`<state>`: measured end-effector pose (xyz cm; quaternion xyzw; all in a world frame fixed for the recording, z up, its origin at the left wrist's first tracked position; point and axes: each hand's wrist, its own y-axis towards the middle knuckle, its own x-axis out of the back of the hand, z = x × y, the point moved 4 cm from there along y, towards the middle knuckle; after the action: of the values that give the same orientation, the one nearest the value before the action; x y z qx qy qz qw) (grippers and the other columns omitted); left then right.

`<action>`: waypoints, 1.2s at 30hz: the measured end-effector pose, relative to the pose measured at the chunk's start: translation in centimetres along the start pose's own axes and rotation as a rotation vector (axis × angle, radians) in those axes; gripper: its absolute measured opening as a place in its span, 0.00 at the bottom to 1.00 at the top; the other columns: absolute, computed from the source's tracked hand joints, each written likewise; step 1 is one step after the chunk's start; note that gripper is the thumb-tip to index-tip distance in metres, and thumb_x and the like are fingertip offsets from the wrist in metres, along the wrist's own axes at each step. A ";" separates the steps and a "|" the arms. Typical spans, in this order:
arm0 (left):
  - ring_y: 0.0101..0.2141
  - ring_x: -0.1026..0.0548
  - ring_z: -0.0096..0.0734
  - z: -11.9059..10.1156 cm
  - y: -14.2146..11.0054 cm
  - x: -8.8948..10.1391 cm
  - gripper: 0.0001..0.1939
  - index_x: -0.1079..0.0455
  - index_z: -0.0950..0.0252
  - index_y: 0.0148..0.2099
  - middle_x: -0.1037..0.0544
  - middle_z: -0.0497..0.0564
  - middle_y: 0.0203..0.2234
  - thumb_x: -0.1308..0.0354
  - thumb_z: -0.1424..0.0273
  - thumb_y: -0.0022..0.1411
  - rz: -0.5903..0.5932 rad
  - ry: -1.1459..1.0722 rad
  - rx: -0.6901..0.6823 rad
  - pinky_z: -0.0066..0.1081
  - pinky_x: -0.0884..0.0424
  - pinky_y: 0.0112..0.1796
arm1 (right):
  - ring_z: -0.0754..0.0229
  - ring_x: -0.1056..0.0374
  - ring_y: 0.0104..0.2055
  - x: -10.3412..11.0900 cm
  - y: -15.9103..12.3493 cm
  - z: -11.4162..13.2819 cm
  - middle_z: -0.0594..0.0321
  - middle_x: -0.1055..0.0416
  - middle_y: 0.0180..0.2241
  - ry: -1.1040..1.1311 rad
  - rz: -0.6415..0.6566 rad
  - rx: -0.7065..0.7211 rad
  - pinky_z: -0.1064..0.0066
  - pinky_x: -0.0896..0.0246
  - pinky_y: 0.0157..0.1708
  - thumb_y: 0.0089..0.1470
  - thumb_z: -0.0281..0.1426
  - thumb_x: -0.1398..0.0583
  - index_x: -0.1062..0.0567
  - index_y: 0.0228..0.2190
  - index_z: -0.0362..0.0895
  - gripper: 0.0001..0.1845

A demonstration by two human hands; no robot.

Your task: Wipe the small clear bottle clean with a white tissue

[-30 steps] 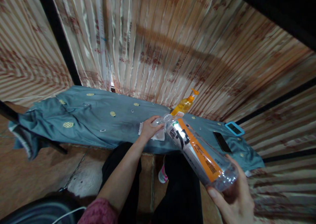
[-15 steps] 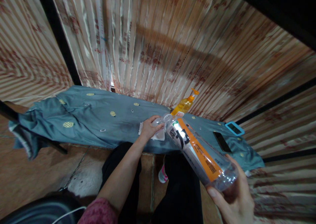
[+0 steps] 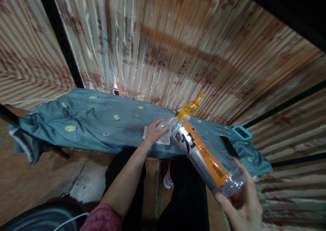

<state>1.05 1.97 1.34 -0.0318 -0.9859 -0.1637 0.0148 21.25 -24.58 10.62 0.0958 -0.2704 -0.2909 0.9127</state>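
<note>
My right hand (image 3: 241, 200) grips the base of a big clear plastic bottle (image 3: 206, 156) with an orange and white label. The bottle is tilted, its neck pointing up and left, away from me. My left hand (image 3: 154, 132) is closed around a small clear bottle (image 3: 163, 125), mostly hidden by the fingers. The two bottles' ends meet or overlap at the mouth; whether they touch, I cannot tell. Right behind that spot stands a yellow pump bottle (image 3: 189, 109) with an orange pump head. Under my left hand lies a white packet or tissue (image 3: 164, 139).
A grey-blue cloth (image 3: 127, 129) with pineapple prints covers the low bench. A black phone (image 3: 229, 146) and a blue-rimmed device (image 3: 241, 132) lie at its right. Striped curtains (image 3: 163, 47) hang behind, with dark poles (image 3: 59, 37). A black round object (image 3: 46, 214) is at lower left.
Almost nothing differs. Both hands keep their hold, and the two bottles stay in nearly the same place and tilt.
</note>
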 end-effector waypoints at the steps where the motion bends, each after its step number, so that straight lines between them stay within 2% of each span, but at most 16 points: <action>1: 0.39 0.19 0.39 0.0 0.0 0.0 0.15 0.21 0.65 0.41 0.15 0.51 0.37 0.30 0.69 0.48 -0.002 0.002 -0.001 0.34 0.24 0.46 | 0.40 0.33 0.60 0.0 0.0 0.1 0.49 0.44 0.69 0.004 0.001 0.003 0.62 0.29 0.48 0.44 0.42 0.27 0.42 0.67 0.47 0.54; 8: 0.39 0.19 0.39 -0.1 0.0 0.0 0.15 0.21 0.65 0.41 0.15 0.51 0.37 0.30 0.68 0.49 0.004 0.007 -0.003 0.35 0.24 0.47 | 0.42 0.31 0.59 0.1 -0.1 0.1 0.52 0.43 0.68 0.029 -0.007 -0.016 0.64 0.28 0.47 0.44 0.42 0.27 0.41 0.66 0.49 0.53; 22: 0.39 0.19 0.39 0.0 -0.1 0.1 0.16 0.21 0.66 0.42 0.15 0.52 0.37 0.30 0.68 0.49 0.011 0.011 -0.003 0.34 0.24 0.45 | 0.46 0.35 0.61 0.1 0.1 0.3 0.55 0.43 0.67 -0.027 0.004 0.063 0.70 0.28 0.46 0.46 0.42 0.27 0.39 0.66 0.49 0.50; 36: 0.39 0.19 0.39 0.3 0.0 0.1 0.16 0.21 0.65 0.42 0.15 0.51 0.37 0.30 0.67 0.49 0.001 0.014 -0.017 0.33 0.25 0.45 | 0.45 0.32 0.59 0.1 0.0 0.1 0.56 0.42 0.67 0.002 -0.003 0.043 0.67 0.28 0.46 0.45 0.41 0.27 0.39 0.66 0.51 0.51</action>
<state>0.98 2.07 1.07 -0.0315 -0.9844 -0.1720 0.0215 21.30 -24.68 10.75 0.1161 -0.2754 -0.2865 0.9103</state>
